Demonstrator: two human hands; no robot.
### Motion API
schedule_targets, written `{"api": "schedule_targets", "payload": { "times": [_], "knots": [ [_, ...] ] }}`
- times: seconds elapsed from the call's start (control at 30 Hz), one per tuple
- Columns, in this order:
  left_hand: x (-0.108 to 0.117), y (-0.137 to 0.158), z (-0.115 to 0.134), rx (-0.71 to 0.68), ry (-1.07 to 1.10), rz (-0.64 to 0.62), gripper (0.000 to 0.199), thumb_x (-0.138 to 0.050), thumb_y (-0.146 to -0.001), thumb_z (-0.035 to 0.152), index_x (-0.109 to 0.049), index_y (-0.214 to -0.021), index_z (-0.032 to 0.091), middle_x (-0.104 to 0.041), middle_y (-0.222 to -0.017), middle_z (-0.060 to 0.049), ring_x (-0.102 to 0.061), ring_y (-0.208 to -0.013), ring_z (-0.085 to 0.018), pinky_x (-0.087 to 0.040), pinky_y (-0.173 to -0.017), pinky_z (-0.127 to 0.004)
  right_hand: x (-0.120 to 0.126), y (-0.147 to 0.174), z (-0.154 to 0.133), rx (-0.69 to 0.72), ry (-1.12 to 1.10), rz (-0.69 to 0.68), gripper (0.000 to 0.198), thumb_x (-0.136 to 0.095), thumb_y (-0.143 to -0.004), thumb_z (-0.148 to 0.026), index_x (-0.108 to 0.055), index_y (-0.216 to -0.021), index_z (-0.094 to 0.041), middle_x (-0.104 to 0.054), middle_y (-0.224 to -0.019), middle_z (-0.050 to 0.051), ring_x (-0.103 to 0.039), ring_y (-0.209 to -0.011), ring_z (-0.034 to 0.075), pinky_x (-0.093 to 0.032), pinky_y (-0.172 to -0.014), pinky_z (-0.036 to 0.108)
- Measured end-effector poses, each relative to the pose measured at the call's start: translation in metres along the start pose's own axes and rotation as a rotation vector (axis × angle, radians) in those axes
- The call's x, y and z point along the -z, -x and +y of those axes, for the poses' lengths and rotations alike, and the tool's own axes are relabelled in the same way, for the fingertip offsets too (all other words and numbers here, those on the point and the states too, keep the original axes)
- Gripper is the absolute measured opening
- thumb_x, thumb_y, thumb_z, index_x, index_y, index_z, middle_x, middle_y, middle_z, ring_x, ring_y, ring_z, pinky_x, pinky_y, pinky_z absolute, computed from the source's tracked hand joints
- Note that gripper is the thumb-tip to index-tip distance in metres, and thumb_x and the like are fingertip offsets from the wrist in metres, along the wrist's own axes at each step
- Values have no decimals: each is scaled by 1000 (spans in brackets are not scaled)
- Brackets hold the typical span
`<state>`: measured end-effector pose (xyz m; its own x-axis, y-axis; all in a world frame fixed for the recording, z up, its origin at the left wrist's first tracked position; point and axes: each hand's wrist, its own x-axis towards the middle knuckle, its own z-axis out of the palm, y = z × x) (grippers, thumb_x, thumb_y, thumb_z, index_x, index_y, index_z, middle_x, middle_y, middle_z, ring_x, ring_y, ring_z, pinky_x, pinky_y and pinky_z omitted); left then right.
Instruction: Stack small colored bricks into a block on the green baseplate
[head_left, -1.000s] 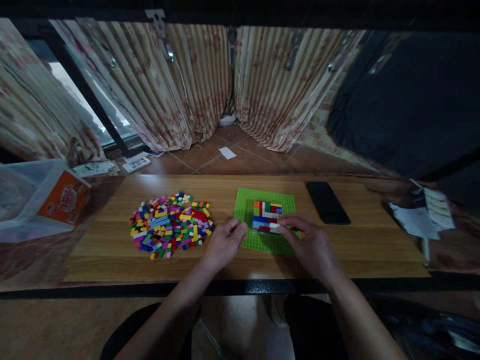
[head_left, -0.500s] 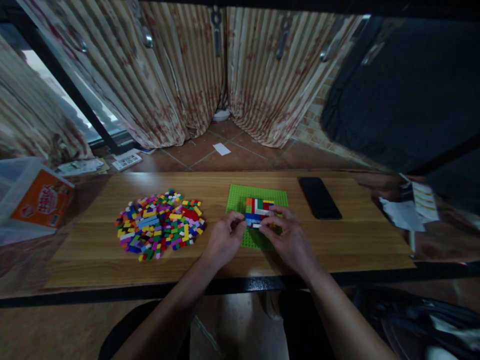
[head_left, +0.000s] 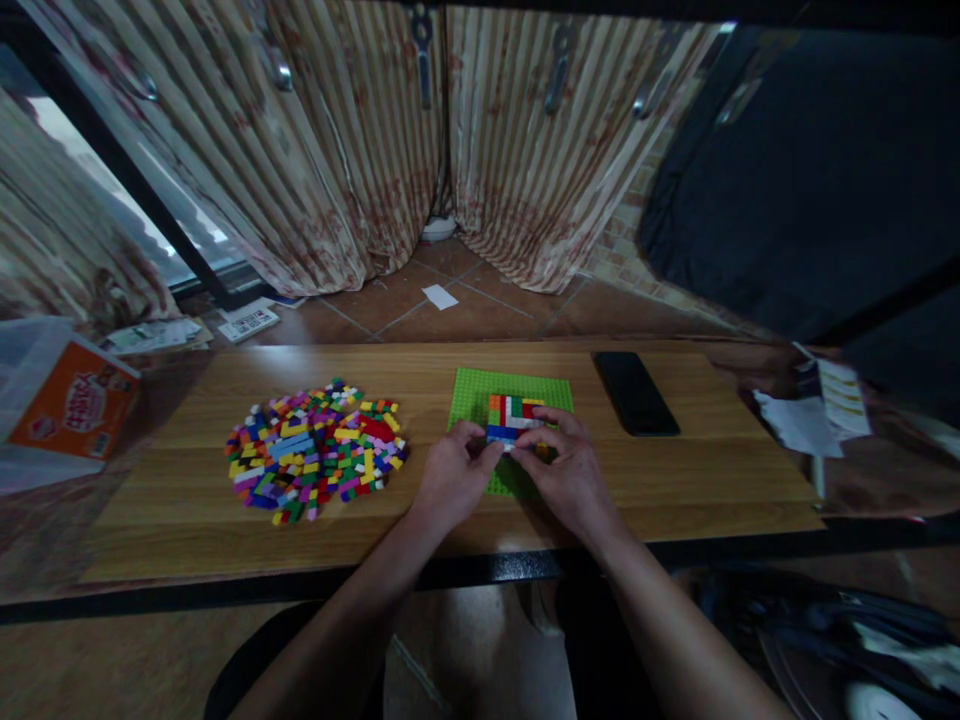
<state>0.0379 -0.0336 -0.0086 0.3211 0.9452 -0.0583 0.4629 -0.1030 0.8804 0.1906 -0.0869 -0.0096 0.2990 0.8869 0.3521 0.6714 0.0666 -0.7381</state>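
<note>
A flat block of coloured toy bricks (head_left: 517,415) sits on a green studded baseplate (head_left: 469,390); orange, red, green, white, yellow and blue pieces show on it. At its left and front edge my left hand (head_left: 454,470) is closed, thumb and forefinger against the bricks. My right hand (head_left: 566,470) grips the right side and front edge, its fingers curling over the top. Both thumbs come close together at the front edge, where a small white brick (head_left: 510,447) partly shows. The fingers hide the block's right and front parts.
Left on the wooden table (head_left: 180,520) lies a wide heap of loose bricks (head_left: 300,455). A black phone (head_left: 636,393) lies to the right of the baseplate. Beyond the table's left end stands a clear box with an orange label (head_left: 82,400).
My left thumb has moved right along the front edge, closer to my right thumb. My right fingers cover more of the block's front. The whole view has shifted slightly.
</note>
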Motion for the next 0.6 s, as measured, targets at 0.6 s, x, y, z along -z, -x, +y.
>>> {"api": "schedule_targets", "payload": {
  "times": [0.6],
  "knots": [
    [-3, -5, 1, 39, 43, 10, 16, -64, -78, 30, -60, -85, 17, -60, -64, 1, -56, -58, -13, -39, -55, -23, 3, -1, 9, 7, -170, -13, 6, -74, -75, -31, -74, -77, -25, -62, -116, 8, -56, -112, 26, -41, -99, 46]
  ]
}}
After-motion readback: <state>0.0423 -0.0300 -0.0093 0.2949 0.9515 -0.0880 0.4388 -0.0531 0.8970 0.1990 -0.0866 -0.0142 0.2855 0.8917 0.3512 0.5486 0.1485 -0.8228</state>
